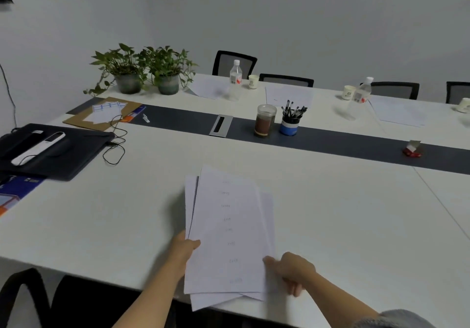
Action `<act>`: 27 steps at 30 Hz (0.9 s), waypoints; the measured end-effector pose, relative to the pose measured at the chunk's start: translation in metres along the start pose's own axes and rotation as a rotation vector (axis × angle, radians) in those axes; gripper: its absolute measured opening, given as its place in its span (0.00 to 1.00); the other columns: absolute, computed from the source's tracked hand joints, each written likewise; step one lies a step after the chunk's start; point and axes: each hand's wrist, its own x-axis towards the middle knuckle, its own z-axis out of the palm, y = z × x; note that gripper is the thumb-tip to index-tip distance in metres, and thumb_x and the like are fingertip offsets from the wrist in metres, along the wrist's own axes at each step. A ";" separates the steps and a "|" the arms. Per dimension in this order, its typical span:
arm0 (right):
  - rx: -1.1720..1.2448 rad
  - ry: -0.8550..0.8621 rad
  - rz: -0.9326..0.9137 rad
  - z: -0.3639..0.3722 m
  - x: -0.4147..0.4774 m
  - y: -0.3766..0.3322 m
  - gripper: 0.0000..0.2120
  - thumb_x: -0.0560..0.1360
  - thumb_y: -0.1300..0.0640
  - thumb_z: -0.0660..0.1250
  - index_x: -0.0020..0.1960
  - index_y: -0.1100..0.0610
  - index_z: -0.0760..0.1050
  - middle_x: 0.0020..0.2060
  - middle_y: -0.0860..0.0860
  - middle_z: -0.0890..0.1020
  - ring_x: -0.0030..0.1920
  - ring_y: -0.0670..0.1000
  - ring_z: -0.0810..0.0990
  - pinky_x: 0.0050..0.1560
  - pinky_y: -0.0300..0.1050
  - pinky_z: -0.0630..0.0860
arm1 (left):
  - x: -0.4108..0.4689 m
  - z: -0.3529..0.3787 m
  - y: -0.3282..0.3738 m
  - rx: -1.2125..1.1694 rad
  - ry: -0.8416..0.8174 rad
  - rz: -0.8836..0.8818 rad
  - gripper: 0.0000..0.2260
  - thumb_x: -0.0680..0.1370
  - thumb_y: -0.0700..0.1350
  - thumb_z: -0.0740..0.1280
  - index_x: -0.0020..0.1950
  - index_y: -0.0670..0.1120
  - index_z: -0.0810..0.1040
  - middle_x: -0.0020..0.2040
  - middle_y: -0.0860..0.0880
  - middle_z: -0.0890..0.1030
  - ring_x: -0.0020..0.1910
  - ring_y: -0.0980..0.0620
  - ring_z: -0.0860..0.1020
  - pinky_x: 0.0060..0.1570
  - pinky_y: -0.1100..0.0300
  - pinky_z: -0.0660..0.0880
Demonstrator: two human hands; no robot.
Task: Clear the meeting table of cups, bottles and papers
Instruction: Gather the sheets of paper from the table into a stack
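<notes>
A loose stack of white printed papers (229, 233) lies over the near edge of the white meeting table (330, 213). My left hand (183, 250) grips its left edge with the thumb on top. My right hand (292, 271) pinches its right edge. On the far side stand a clear water bottle (235, 79) beside a paper cup (253, 81), a second bottle (362, 94) with a cup (348, 92), and a third cup (463, 105) at the right border. Sheets of paper (288, 96) (399, 111) (207, 87) lie near them.
Two potted plants (145, 73) stand at the far left. A dark jar (264, 121) and a pen holder (291, 121) sit on the grey centre strip, with a small red box (412, 148) further right. A black case (50, 149) with a white device and cable lies left. Chairs line the far side.
</notes>
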 end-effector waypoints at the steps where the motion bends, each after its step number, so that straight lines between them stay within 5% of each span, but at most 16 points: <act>1: 0.003 0.045 -0.026 -0.005 0.000 0.001 0.32 0.74 0.33 0.48 0.30 0.58 0.70 0.20 0.52 0.75 0.23 0.51 0.75 0.37 0.39 0.74 | -0.002 -0.005 0.008 -0.017 -0.001 0.045 0.17 0.75 0.28 0.61 0.64 0.35 0.71 0.54 0.38 0.78 0.43 0.44 0.76 0.42 0.56 0.74; 4: 0.324 0.161 -0.223 -0.025 0.004 -0.008 0.28 0.69 0.28 0.55 0.34 0.53 0.67 0.30 0.50 0.73 0.33 0.50 0.74 0.35 0.38 0.69 | -0.007 -0.023 0.031 -0.033 -0.047 0.162 0.14 0.76 0.29 0.62 0.61 0.36 0.73 0.47 0.42 0.79 0.40 0.46 0.78 0.39 0.56 0.76; 6: 0.742 0.141 -0.425 -0.046 -0.003 -0.022 0.23 0.68 0.34 0.66 0.49 0.52 0.70 0.44 0.50 0.77 0.45 0.49 0.77 0.45 0.40 0.74 | -0.011 -0.034 0.045 -0.033 -0.105 0.244 0.11 0.76 0.30 0.62 0.56 0.39 0.75 0.46 0.43 0.80 0.41 0.47 0.80 0.38 0.57 0.80; 9: 1.129 -0.075 -0.645 -0.072 -0.018 -0.039 0.36 0.59 0.46 0.77 0.63 0.55 0.70 0.58 0.53 0.80 0.57 0.55 0.79 0.55 0.50 0.78 | -0.019 -0.043 0.058 -0.045 -0.186 0.349 0.10 0.74 0.31 0.65 0.51 0.43 0.77 0.43 0.48 0.84 0.39 0.53 0.83 0.43 0.58 0.80; 13: 1.168 -0.163 -0.760 -0.077 -0.033 -0.055 0.29 0.54 0.56 0.77 0.55 0.57 0.77 0.51 0.55 0.83 0.52 0.57 0.81 0.47 0.49 0.80 | -0.032 -0.044 0.069 0.178 -0.155 0.515 0.15 0.68 0.41 0.68 0.54 0.43 0.76 0.45 0.54 0.83 0.44 0.59 0.81 0.53 0.57 0.77; 16: 1.147 0.012 -0.824 -0.073 -0.037 -0.064 0.26 0.54 0.57 0.76 0.51 0.55 0.77 0.49 0.53 0.83 0.51 0.56 0.80 0.45 0.44 0.80 | -0.029 -0.042 0.064 0.170 -0.046 0.526 0.13 0.74 0.32 0.66 0.58 0.40 0.74 0.51 0.45 0.79 0.52 0.47 0.77 0.58 0.55 0.70; 22: 1.162 0.151 -0.884 -0.059 -0.042 -0.075 0.30 0.55 0.54 0.76 0.55 0.51 0.72 0.51 0.53 0.81 0.51 0.54 0.81 0.49 0.48 0.81 | -0.023 -0.045 0.048 -0.048 -0.028 0.352 0.16 0.64 0.41 0.71 0.50 0.43 0.76 0.50 0.43 0.81 0.50 0.44 0.79 0.55 0.52 0.73; 27: 1.214 0.091 -0.898 -0.068 -0.041 -0.060 0.20 0.62 0.61 0.73 0.52 0.53 0.77 0.47 0.50 0.84 0.49 0.52 0.83 0.47 0.42 0.80 | -0.025 -0.048 0.064 -0.122 -0.096 0.399 0.17 0.56 0.39 0.71 0.43 0.44 0.77 0.42 0.46 0.81 0.41 0.49 0.79 0.42 0.57 0.75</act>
